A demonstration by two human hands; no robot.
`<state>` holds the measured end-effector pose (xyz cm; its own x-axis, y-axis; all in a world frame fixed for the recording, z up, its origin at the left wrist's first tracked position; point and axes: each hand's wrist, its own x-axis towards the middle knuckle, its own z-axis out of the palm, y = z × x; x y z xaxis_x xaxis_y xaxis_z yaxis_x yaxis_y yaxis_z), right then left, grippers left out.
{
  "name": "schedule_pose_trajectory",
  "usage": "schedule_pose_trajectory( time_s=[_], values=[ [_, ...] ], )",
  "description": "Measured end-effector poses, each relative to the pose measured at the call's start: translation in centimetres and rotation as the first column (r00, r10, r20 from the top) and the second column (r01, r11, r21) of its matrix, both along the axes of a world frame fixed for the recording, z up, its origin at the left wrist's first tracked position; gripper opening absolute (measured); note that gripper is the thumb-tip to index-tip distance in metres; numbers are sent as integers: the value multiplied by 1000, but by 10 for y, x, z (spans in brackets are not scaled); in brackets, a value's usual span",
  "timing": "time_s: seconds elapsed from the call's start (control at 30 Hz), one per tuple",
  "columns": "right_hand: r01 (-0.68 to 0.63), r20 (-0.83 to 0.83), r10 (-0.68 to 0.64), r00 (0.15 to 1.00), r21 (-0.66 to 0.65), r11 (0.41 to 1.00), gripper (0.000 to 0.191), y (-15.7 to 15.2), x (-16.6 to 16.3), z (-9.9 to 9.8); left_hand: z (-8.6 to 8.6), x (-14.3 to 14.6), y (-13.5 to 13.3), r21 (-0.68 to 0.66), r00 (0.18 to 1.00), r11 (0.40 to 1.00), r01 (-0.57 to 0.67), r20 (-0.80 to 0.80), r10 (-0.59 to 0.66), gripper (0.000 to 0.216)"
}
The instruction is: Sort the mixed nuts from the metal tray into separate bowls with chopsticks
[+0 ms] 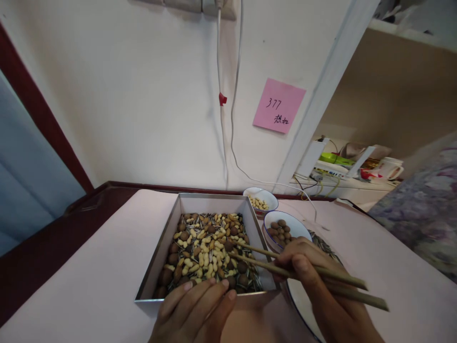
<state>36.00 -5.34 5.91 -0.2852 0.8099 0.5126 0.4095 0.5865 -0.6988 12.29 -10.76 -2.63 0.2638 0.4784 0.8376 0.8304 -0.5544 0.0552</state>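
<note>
A square metal box point(259, 224) holds mixed nuts: peanuts in their shells point(205, 257), almonds, striped sunflower seeds and round brown nuts point(173, 258). My right hand point(317, 276), to the right of the box, is closed around a pair of wooden chopsticks point(259, 262). Their tips reach into the box, on either side of a round brown nut point(228, 246); whether they grip it I cannot tell. My left hand point(194, 312) lies over the box's near rim with its fingers stretched out.
Right of the box stand a bowl of pale nuts point(270, 199) and a bowl of round brown nuts point(300, 224). Sunflower seeds point(323, 245) lie behind my right hand, which partly hides another bowl point(300, 300). A white cable point(285, 184) runs down the wall onto the table.
</note>
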Motion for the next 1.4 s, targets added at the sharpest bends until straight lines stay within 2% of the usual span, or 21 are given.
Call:
schedule_pose_trajectory(
  time_s=[0.3,0.57,0.87,1.03,1.2,1.4],
  values=[
    [-36,38,36,999,4,999,29,3,-14,-5,5,2,0,39,1000,999,-4,-22,5,19],
    [-9,28,8,1000,33,999,33,1,-17,-10,6,2,2,52,1000,999,-5,-6,6,18],
    [-11,40,8,999,63,998,28,-2,-10,0,2,1,3,30,1000,1000,-6,-12,7,19],
    [-24,72,23,997,14,1000,30,6,-14,3,1,-1,5,106,999,994,22,-43,-18,19],
    [-15,65,14,998,9,1000,36,13,-26,3,-1,0,1,32,1000,999,-8,-12,8,19],
    [9,29,-10,1000,31,999,37,15,-27,-7,-1,1,2,30,1000,999,-16,-20,16,20]
  ],
)
